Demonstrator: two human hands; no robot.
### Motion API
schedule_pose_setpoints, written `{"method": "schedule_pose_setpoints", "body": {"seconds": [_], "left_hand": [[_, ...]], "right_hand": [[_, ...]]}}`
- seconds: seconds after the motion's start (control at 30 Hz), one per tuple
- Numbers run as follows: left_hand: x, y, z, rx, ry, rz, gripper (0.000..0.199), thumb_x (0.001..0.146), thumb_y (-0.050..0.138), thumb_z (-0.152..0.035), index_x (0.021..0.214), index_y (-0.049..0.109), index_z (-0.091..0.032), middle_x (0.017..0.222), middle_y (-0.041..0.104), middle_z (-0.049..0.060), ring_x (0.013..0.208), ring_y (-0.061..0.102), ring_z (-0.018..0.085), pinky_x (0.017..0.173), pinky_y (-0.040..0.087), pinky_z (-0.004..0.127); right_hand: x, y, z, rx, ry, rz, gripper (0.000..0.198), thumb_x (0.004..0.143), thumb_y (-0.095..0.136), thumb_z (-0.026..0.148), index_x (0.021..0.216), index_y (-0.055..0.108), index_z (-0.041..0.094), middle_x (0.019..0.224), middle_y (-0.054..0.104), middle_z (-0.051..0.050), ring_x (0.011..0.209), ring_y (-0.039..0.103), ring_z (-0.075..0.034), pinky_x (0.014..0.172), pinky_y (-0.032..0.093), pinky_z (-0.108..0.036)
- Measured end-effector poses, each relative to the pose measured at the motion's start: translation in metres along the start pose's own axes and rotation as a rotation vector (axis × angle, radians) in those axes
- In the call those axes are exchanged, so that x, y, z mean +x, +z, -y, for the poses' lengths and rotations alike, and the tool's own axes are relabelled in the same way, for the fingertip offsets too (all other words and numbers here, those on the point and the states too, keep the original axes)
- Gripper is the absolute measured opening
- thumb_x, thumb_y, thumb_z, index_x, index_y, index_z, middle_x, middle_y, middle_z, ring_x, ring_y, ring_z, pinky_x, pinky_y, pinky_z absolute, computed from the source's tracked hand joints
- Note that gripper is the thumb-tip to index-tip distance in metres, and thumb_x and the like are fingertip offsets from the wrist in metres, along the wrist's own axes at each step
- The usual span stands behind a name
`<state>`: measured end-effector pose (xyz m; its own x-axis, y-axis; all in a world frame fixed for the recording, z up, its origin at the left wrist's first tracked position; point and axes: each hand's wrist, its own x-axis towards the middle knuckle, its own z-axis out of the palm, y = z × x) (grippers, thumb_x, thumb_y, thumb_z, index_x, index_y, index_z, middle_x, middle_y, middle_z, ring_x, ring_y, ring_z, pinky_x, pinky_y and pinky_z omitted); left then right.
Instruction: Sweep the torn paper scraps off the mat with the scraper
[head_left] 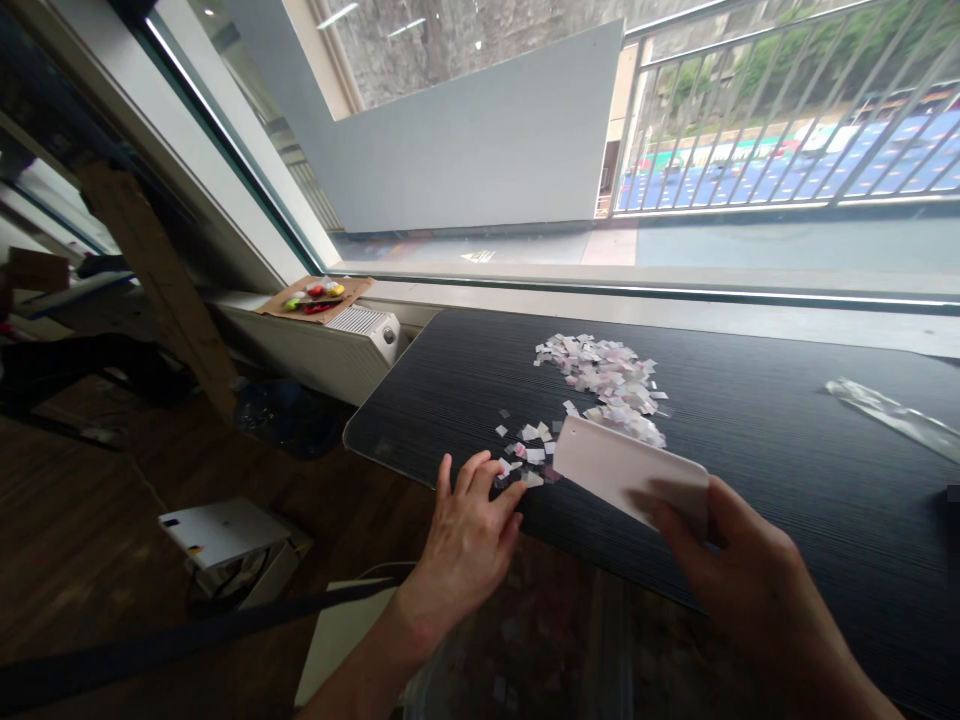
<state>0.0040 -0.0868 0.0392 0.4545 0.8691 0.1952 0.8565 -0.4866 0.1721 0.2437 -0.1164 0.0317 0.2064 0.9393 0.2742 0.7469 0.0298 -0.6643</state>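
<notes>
My right hand (742,550) grips a pale, flat rectangular plate with rounded corners (630,470), tilted on the dark table; a small hole shows near its far corner. Its left end touches a loose scatter of small white and pinkish paper pieces (534,455). My left hand (472,515) is at the table's front edge with fingers spread, the fingertips among the nearest pieces. Beyond the plate lies a larger heap of the same paper pieces (607,375). Below the edge, a see-through bin (517,640) shows dimly with similar bits in it.
The black table (765,430) runs along a window. A crumpled clear plastic wrapper (892,415) lies at its right. To the left are a radiator (367,340) with colourful items on cardboard, a water bottle (281,415) on the floor and a white box-like unit (229,535).
</notes>
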Motion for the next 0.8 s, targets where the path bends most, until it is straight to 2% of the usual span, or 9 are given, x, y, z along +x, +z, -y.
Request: {"method": "schedule_pose_setpoints", "body": {"seconds": [0.13, 0.27, 0.53, 0.6, 0.7, 0.8], "left_hand": [[-0.002, 0.000, -0.004, -0.025, 0.017, 0.027, 0.039, 0.087, 0.053, -0.015, 0.124, 0.058, -0.029, 0.123, 0.054, 0.009, 0.127, 0.043, 0.029, 0.109, 0.025, 0.068], [-0.007, 0.000, -0.006, -0.047, 0.017, 0.041, 0.038, 0.087, 0.052, -0.015, 0.120, 0.061, -0.029, 0.121, 0.056, 0.008, 0.128, 0.043, 0.029, 0.109, 0.024, 0.068], [-0.009, 0.001, -0.002, -0.044, -0.003, 0.026, 0.036, 0.088, 0.049, -0.016, 0.122, 0.057, -0.021, 0.124, 0.057, 0.011, 0.129, 0.043, 0.028, 0.112, 0.024, 0.064], [-0.008, 0.002, 0.000, -0.042, -0.009, 0.008, 0.033, 0.088, 0.049, -0.017, 0.120, 0.058, -0.020, 0.124, 0.058, 0.011, 0.129, 0.043, 0.028, 0.112, 0.024, 0.063], [-0.007, 0.004, 0.001, -0.039, -0.011, -0.014, 0.033, 0.088, 0.049, -0.018, 0.120, 0.058, -0.019, 0.124, 0.058, 0.011, 0.129, 0.043, 0.028, 0.112, 0.024, 0.064], [-0.007, 0.004, 0.002, -0.035, -0.010, -0.012, 0.033, 0.088, 0.049, -0.017, 0.120, 0.057, -0.020, 0.125, 0.057, 0.011, 0.129, 0.042, 0.028, 0.111, 0.023, 0.065]], "right_hand": [[-0.001, -0.003, 0.000, -0.002, -0.001, -0.028, 0.015, 0.084, 0.054, 0.036, 0.083, 0.060, 0.022, 0.059, 0.067, 0.000, 0.048, 0.062, -0.016, 0.046, 0.046, -0.023], [-0.001, -0.005, 0.000, 0.012, -0.020, -0.017, 0.016, 0.083, 0.056, 0.036, 0.086, 0.062, 0.022, 0.062, 0.071, -0.001, 0.050, 0.065, -0.017, 0.043, 0.045, -0.022], [-0.008, -0.002, 0.003, 0.039, -0.061, 0.034, 0.016, 0.085, 0.055, 0.033, 0.091, 0.064, 0.022, 0.068, 0.074, -0.002, 0.054, 0.067, -0.017, 0.048, 0.048, -0.022], [-0.009, -0.003, 0.005, 0.031, -0.069, 0.034, 0.015, 0.085, 0.055, 0.033, 0.092, 0.064, 0.023, 0.066, 0.073, -0.001, 0.052, 0.067, -0.016, 0.045, 0.047, -0.021], [-0.007, 0.000, 0.014, 0.059, -0.079, 0.006, 0.014, 0.086, 0.053, 0.031, 0.093, 0.062, 0.023, 0.067, 0.072, 0.000, 0.054, 0.066, -0.015, 0.050, 0.048, -0.021], [-0.006, 0.000, 0.021, 0.060, -0.105, 0.024, 0.009, 0.087, 0.052, 0.029, 0.086, 0.059, 0.024, 0.062, 0.068, 0.002, 0.048, 0.062, -0.014, 0.048, 0.046, -0.021]]}}
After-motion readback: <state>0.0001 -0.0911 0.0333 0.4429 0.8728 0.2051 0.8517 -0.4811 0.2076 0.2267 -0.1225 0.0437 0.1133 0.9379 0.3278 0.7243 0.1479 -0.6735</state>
